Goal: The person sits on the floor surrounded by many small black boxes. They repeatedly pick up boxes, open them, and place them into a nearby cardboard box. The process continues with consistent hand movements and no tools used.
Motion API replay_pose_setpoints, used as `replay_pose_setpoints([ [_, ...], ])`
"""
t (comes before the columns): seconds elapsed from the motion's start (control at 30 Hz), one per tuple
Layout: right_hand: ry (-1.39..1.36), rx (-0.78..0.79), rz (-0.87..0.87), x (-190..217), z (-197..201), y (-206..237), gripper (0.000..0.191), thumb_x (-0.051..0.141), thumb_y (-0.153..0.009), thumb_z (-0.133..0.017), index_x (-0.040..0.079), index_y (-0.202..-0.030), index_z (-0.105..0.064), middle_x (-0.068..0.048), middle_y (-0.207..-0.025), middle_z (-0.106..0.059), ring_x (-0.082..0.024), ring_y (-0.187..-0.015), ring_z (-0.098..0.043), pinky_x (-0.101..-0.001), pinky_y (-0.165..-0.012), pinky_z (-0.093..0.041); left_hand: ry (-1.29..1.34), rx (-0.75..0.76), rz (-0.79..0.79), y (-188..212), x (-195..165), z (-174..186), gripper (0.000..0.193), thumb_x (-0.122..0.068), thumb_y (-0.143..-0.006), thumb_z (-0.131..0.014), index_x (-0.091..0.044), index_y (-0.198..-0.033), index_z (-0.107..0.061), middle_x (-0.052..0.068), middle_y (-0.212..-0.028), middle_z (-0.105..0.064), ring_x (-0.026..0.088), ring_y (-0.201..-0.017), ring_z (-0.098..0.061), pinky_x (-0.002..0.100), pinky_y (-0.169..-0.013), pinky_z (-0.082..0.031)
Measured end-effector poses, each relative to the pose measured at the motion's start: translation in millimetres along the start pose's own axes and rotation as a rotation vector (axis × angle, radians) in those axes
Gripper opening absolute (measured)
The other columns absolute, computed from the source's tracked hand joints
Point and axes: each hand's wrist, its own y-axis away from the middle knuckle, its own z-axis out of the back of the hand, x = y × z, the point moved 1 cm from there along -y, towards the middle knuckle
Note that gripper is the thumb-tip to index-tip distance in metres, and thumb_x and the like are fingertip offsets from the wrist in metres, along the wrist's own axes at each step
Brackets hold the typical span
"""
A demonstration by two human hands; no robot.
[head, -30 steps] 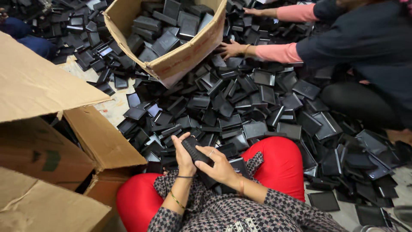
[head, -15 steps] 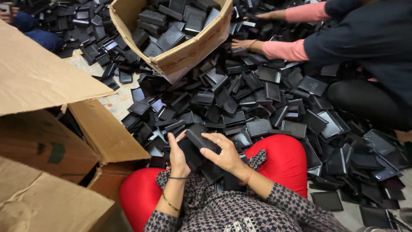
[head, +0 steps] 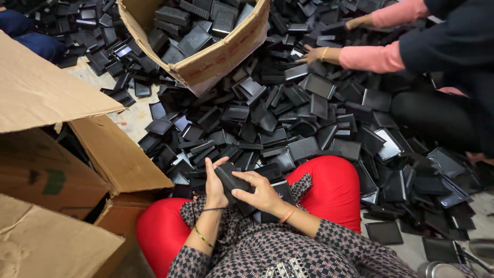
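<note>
Both my hands hold a small black rectangular case [head: 230, 178] over my lap, between my red-clad knees [head: 329, 185]. My left hand [head: 215, 186] wraps its left side with the thumb on top. My right hand [head: 260, 194], with a ring and an orange bangle, grips its right end. More black cases lie under my hands in my lap. In front of me spreads a big heap of the same flat black cases [head: 288, 118] across the floor.
An open cardboard box [head: 226, 51] partly filled with black cases stands at the top. A large empty carton [head: 62, 170] with open flaps is at my left. A person in pink sleeves [head: 373, 56] reaches into the heap from the upper right.
My hands with the black case have stayed over my lap, turning it slightly. The other person's hands have shifted within the heap at the upper right.
</note>
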Motion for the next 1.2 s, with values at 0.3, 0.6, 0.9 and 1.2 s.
replay_pose_setpoints([
  [0.3, 0.432, 0.021, 0.382, 3.1, -4.5, 4.4, 0.083, 0.037, -0.078, -0.079, -0.010, -0.140, -0.050, -0.034, -0.129, -0.060, -0.045, -0.116, -0.061, -0.0420, -0.098, -0.049, 0.437, -0.068, 0.299, -19.7, -2.5, 1.3, 0.070, -0.072, -0.094, -0.040, -0.006, -0.113, -0.056, 0.016, -0.099, -0.066, 0.031, -0.089, -0.066, 0.046, -0.084, -0.057],
  [0.6, -0.041, 0.139, -0.098, -9.4, 28.2, -11.3, 0.045, 0.021, -0.103, -0.065, 0.000, -0.140, -0.052, -0.018, -0.115, -0.075, -0.021, -0.099, -0.073, -0.0320, -0.086, -0.057, -0.674, -0.034, -0.623, -10.9, -19.5, -15.0, 0.048, -0.043, -0.107, -0.055, -0.003, -0.080, -0.056, -0.001, -0.073, -0.052, 0.009, -0.071, -0.046, 0.028, -0.064, -0.042],
  [0.9, -0.360, -0.031, -0.228, -14.7, 22.8, -7.8, 0.049, 0.008, -0.097, -0.064, 0.000, -0.140, -0.042, -0.012, -0.123, -0.068, -0.014, -0.104, -0.069, -0.0291, -0.079, -0.060, -0.748, -0.040, -0.625, -8.2, -18.2, -26.9, 0.049, -0.036, -0.102, -0.061, -0.003, -0.067, -0.051, -0.002, -0.060, -0.045, 0.006, -0.060, -0.039, 0.029, -0.052, -0.037],
  [1.2, 0.192, 0.073, 0.154, 56.2, 39.6, -37.6, 0.054, 0.009, -0.088, -0.077, 0.001, -0.136, -0.053, -0.018, -0.102, -0.075, -0.030, -0.089, -0.074, -0.0367, -0.078, -0.059, -0.648, 0.045, -0.953, 20.2, -74.9, -27.7, 0.050, -0.049, -0.109, -0.043, -0.004, -0.093, -0.055, 0.003, -0.088, -0.053, 0.010, -0.086, -0.050, 0.028, -0.078, -0.044],
])
